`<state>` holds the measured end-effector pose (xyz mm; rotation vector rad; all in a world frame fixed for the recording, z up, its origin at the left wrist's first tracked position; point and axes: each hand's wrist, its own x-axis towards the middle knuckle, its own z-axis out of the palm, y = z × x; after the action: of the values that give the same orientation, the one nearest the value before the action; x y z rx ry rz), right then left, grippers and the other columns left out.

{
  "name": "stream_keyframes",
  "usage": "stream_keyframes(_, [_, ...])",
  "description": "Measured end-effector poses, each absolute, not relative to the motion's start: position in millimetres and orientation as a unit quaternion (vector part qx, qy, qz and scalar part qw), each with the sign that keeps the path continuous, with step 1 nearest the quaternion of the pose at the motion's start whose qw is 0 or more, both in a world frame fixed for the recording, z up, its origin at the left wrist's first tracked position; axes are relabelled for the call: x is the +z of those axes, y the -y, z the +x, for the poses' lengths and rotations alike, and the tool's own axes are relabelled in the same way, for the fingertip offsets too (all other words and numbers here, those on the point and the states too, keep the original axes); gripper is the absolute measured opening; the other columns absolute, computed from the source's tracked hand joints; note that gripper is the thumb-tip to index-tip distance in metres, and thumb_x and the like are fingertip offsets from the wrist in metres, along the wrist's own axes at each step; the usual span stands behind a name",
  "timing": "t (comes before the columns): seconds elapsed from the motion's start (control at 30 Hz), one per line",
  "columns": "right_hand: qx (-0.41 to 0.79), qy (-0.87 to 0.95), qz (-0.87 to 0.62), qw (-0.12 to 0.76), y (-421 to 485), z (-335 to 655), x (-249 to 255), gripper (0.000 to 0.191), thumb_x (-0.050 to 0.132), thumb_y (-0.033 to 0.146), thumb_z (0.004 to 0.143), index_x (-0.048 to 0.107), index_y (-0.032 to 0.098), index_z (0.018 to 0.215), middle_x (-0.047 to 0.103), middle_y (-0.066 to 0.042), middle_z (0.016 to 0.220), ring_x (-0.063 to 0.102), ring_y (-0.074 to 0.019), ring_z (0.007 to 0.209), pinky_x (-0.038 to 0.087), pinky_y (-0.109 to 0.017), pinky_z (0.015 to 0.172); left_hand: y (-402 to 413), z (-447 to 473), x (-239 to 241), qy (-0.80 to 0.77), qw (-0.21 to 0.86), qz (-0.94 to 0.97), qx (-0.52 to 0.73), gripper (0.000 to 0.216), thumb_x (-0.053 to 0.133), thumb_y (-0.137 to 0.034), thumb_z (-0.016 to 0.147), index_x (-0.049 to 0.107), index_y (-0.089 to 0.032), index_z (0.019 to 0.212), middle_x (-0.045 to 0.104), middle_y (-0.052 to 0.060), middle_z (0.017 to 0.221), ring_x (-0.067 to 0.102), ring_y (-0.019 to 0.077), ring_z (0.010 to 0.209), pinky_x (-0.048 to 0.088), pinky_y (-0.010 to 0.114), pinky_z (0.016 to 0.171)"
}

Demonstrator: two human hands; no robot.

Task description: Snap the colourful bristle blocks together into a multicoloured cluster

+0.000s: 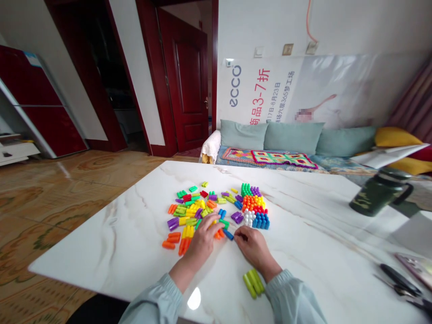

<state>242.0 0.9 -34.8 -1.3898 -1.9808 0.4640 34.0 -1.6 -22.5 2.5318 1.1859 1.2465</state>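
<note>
Loose coloured plastic pegs lie in a spread pile on the white marble-patterned table [135, 216]. My left hand [204, 236] reaches over the near right side of this pile, its fingers curved and apart above a green peg [224, 223] and some orange pegs [219, 234]. Contact with them is hard to make out. To its right, my right hand [252, 245] is curled with the fingertips together, close to a blue peg [228, 235]. Whatever those fingertips pinch is hidden. Beyond it, pegs stand upright in a block sorted by colour, including white pegs [249, 218] and blue pegs [261, 221].
Lime-green pegs [254, 283] lie side by side near my right forearm. Further right are a dark green thermos mug [380, 192], black-handled scissors [400, 279] and a phone [415, 270]. A sofa with cushions [293, 136] stands behind the table.
</note>
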Motion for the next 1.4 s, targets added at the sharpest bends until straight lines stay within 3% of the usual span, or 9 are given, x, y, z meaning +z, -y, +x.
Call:
stream_keyframes(0.17, [0.178,0.757,-0.536,0.328,0,242,-32,0.022,0.049,0.018,0.078,0.071,0.019,0.078,0.071,-0.005,0.077,0.062,-0.0164,0.068,0.044,-0.025,0.065,-1,29,-34,-0.486,0.005,0.812,0.324,0.027,0.048,-0.028,0.094,0.07,-0.024,0.108,0.052,0.01,0.138,0.045,0.0324,0.13,0.038,0.057,0.11])
stream_keyframes(0.27, [0.178,0.756,-0.535,0.333,0,242,-33,0.022,0.048,0.017,0.078,0.07,0.019,0.078,0.071,-0.004,0.078,0.063,-0.0162,0.069,0.044,-0.025,0.066,2,30,-37,-0.496,0.005,0.816,0.297,0.029,0.057,-0.039,0.089,0.07,-0.024,0.111,0.046,0.011,0.144,0.041,0.0361,0.133,0.034,0.059,0.112])
stream_keyframes(0.47, [0.183,0.752,-0.538,0.334,1,243,-34,0.021,0.05,0.017,0.077,0.07,0.019,0.078,0.071,-0.003,0.078,0.063,-0.0161,0.069,0.044,-0.024,0.066,6,35,-35,-0.491,0.017,0.826,0.278,0.078,0.073,-0.051,0.074,0.044,-0.031,0.144,0.024,0.01,0.159,0.023,0.0434,0.143,0.028,0.063,0.112])
stream_keyframes(0.53, [0.184,0.75,-0.538,0.337,1,242,-34,0.021,0.05,0.017,0.078,0.07,0.019,0.078,0.072,-0.003,0.078,0.063,-0.0162,0.069,0.045,-0.024,0.066,6,37,-33,-0.475,0.028,0.841,0.257,0.078,0.077,-0.051,0.071,0.048,-0.034,0.141,0.027,0.007,0.158,0.021,0.0443,0.144,0.027,0.065,0.112])
stream_keyframes(0.7, [0.181,0.752,-0.536,0.338,1,242,-34,0.02,0.05,0.017,0.079,0.07,0.019,0.078,0.071,-0.004,0.077,0.063,-0.0164,0.069,0.044,-0.025,0.066,6,40,-27,-0.464,0.041,0.844,0.266,0.036,0.068,-0.033,0.08,0.066,-0.029,0.116,0.056,0.006,0.136,0.033,0.0351,0.138,0.032,0.057,0.113])
stream_keyframes(0.83, [0.175,0.754,-0.537,0.335,0,241,-34,0.02,0.051,0.016,0.079,0.071,0.019,0.078,0.071,-0.004,0.077,0.063,-0.0163,0.068,0.044,-0.025,0.066,4,40,-28,-0.469,0.047,0.836,0.281,0.019,0.064,-0.027,0.082,0.07,-0.027,0.1,0.061,0.005,0.124,0.042,0.0322,0.129,0.037,0.053,0.11])
stream_keyframes(1.13, [0.173,0.755,-0.539,0.33,1,240,-33,0.022,0.05,0.015,0.079,0.071,0.02,0.078,0.072,-0.003,0.078,0.063,-0.0165,0.07,0.044,-0.024,0.067,3,41,-26,-0.465,0.048,0.835,0.289,0.017,0.063,-0.026,0.082,0.069,-0.026,0.099,0.061,0.006,0.121,0.046,0.0297,0.122,0.041,0.051,0.106])
stream_keyframes(1.4, [0.188,0.743,-0.537,0.352,2,241,-37,0.02,0.051,0.018,0.082,0.071,0.02,0.078,0.071,-0.003,0.077,0.063,-0.0163,0.068,0.043,-0.024,0.065,6,42,-27,-0.468,0.044,0.837,0.281,0.021,0.06,-0.024,0.085,0.067,-0.026,0.104,0.058,0.006,0.126,0.043,0.0305,0.126,0.038,0.052,0.109])
